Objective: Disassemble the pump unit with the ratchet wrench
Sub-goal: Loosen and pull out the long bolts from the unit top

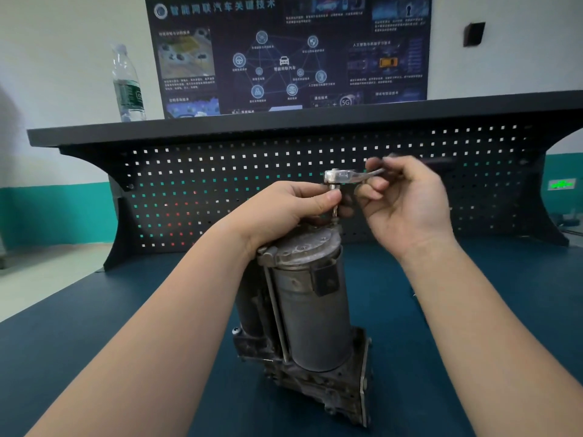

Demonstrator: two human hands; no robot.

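Head view: upright grimy pump unit (pixel 310 313)

Ratchet wrench (pixel 342 177) atop pump unit (pixel 307 307) (upright)

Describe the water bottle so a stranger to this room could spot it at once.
Start at the dark workbench's top shelf above the perforated back panel. At the shelf's left end, beside the dark wall poster, stands the water bottle. It is the only clear plastic thing there, upright, with a green label.
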